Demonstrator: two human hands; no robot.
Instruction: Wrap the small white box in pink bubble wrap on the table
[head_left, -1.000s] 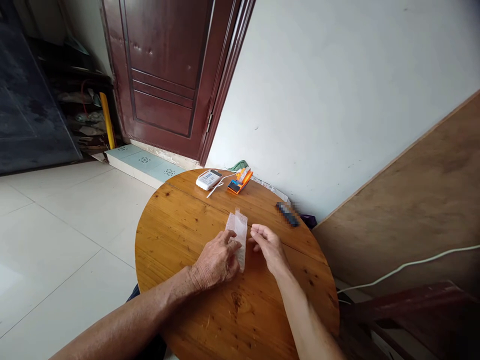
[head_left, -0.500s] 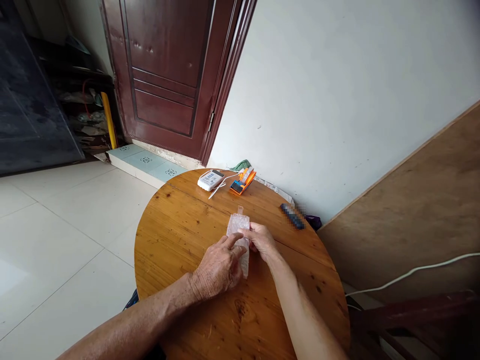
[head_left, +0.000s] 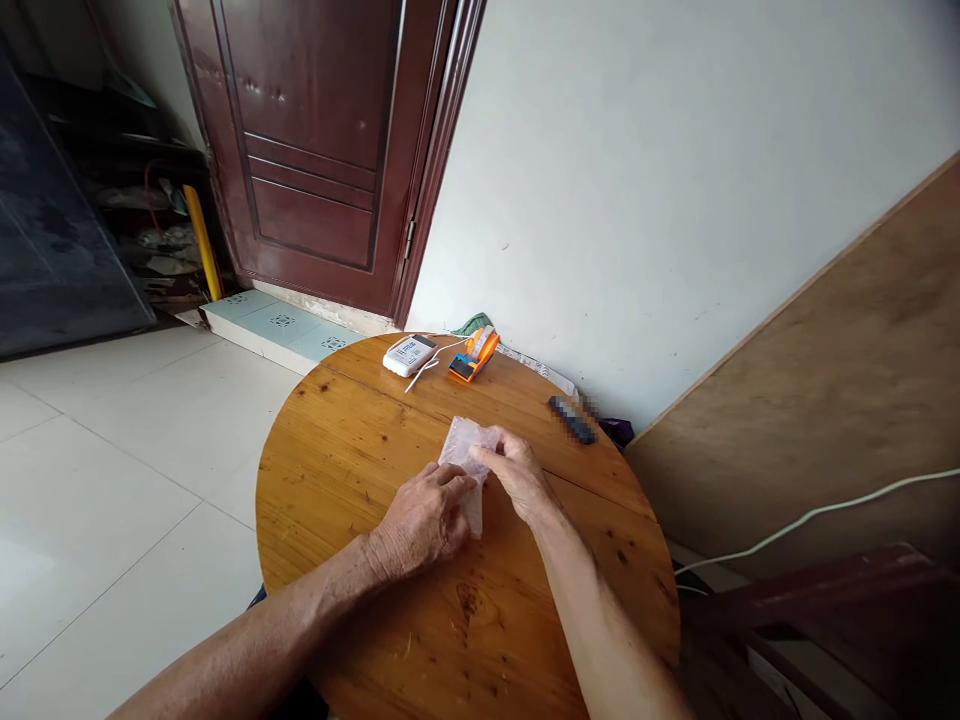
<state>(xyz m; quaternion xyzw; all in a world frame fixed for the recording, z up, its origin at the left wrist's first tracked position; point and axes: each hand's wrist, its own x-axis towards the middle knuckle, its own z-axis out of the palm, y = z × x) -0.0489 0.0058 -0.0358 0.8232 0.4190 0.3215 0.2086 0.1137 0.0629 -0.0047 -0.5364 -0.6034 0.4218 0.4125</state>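
A whitish sheet of bubble wrap (head_left: 461, 440) lies over the middle of the round wooden table, turned slightly to one side. My right hand (head_left: 519, 475) pinches its right edge between thumb and fingers. On the lower left part of the wrap, my left hand (head_left: 427, 515) is closed with its fingers bent against the sheet. Whatever may be inside the wrap is hidden. Beyond the hands stands an orange tape dispenser (head_left: 475, 355) with a roll of clear tape. Left of it lies a white box-shaped device (head_left: 409, 355) with a white cable.
A dark blurred-out object (head_left: 571, 420) lies near the right edge of the wooden table (head_left: 330, 460). Behind the table rises a white wall (head_left: 637, 180), with a dark red door (head_left: 315, 180) to the left. A pale cable (head_left: 810, 522) hangs at the right.
My right hand has moved up along the wrap's edge and the sheet has tilted. The clear strip sticking out at its top no longer shows. The whole view has shifted slightly.
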